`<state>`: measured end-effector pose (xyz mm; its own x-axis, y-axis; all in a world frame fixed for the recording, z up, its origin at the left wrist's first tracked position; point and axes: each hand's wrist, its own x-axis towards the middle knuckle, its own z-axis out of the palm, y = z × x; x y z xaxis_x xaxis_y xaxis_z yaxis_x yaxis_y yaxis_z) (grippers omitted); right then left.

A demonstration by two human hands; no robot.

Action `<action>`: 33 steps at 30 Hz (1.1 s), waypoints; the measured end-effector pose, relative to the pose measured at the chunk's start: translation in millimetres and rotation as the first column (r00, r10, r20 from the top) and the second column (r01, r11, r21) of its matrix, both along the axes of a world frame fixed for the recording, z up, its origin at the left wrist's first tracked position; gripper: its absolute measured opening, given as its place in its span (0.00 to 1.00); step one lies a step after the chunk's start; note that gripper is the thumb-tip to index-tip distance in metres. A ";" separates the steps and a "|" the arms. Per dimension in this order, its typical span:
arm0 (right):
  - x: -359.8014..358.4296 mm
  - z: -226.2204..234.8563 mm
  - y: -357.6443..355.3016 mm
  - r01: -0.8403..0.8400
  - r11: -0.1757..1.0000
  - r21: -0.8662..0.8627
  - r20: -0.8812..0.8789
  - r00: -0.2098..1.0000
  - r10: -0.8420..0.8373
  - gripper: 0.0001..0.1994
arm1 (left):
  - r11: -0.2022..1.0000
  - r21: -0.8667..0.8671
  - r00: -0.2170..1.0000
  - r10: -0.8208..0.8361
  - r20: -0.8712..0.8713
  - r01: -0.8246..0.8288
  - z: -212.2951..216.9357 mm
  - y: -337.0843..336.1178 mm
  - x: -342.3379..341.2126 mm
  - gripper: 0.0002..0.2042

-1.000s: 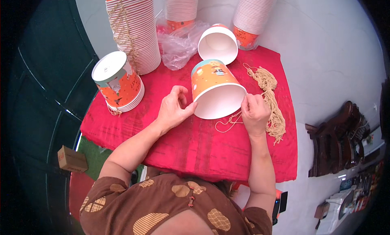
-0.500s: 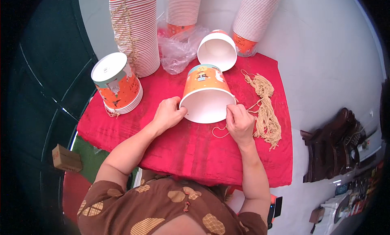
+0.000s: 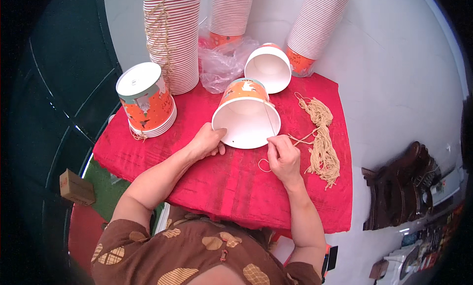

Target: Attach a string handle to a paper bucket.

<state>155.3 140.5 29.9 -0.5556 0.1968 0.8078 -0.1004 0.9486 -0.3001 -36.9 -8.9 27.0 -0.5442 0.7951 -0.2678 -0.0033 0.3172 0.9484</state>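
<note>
An orange-printed paper bucket (image 3: 242, 91) lies on its side, its white mouth facing me. My left hand (image 3: 209, 141) grips the rim at lower left, thumb on the edge. My right hand (image 3: 284, 159) pinches a thin tan cord (image 3: 270, 121) by the lower right rim. That cord runs up across the mouth to the bucket's upper right edge. A small dark hole shows low in the wall. From near my right hand, more strands lead to a bundle of tan cords (image 3: 321, 132) on the right. A loose loop curls below the rim.
Behind stands a second white bucket (image 3: 268, 70), on its side. Tall stacks of nested buckets (image 3: 180, 48) line the back, one draped with cord. A crumpled clear plastic bag (image 3: 221, 63) sits between them. At left, a short upside-down stack (image 3: 148, 105) rests on the red cloth (image 3: 207, 191).
The bucket has turned, and its mouth sits slightly further left. My right hand has come off the rim, drawing the cord across the opening. My left hand still holds the rim.
</note>
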 end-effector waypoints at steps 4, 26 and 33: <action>-0.3 -2.9 -13.1 -0.079 0.997 -0.018 0.073 0.994 0.080 0.08 | 0.994 0.108 0.985 0.010 0.171 -0.029 -3.8 2.5 -1.1 0.15; -8.8 -23.2 -25.8 -0.211 0.977 -0.021 0.301 0.931 0.207 0.04 | 0.894 0.389 0.741 -0.105 0.664 -0.221 -5.5 -0.6 0.2 0.12; -7.2 -26.4 -7.7 -0.005 0.987 -0.162 0.256 0.966 0.047 0.07 | 0.885 0.431 0.727 -0.177 0.663 -0.178 -6.8 -0.2 -0.7 0.11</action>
<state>148.1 132.8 3.6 -0.7477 0.2934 0.5958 -0.0239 0.8846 -0.4657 -37.6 -9.1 20.2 -0.3595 0.9152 -0.1822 -0.6873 -0.1276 0.7151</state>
